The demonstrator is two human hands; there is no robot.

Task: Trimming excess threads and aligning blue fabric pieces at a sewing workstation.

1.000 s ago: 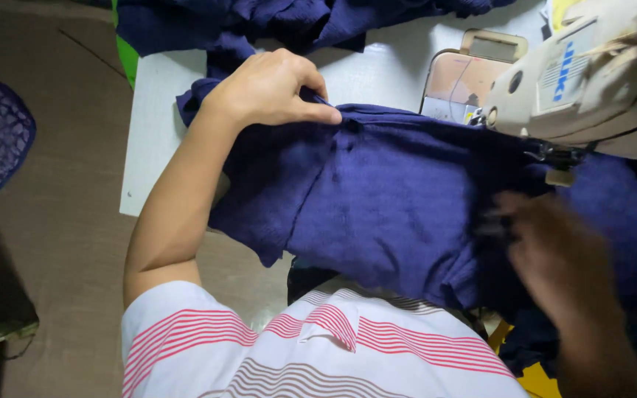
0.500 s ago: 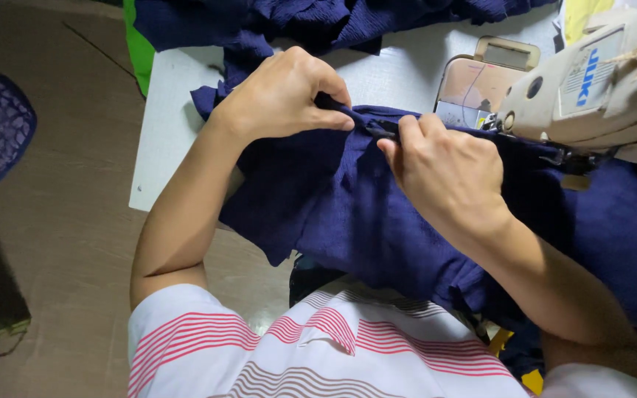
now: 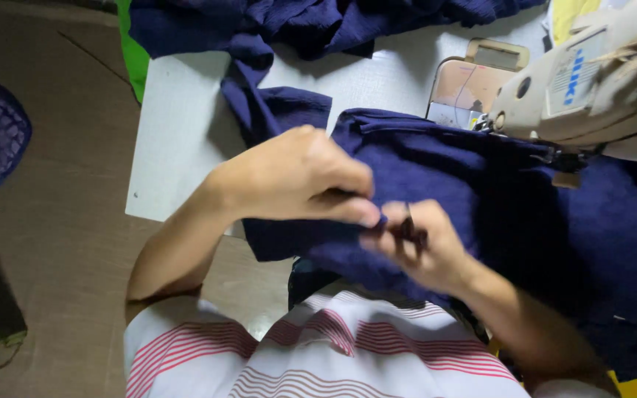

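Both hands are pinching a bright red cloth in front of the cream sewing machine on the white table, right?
Not quite: the head view shows dark navy blue cloth, not red. The left hand and right hand do pinch it together, before the cream sewing machine on the white table.

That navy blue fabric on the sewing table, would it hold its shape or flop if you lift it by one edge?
The navy fabric would probably flop: it bunches where the left hand and right hand pinch it. It likely weighs little for its spread, since it drapes off the white table. Its crinkled weave suggests it would grip rather than slip.
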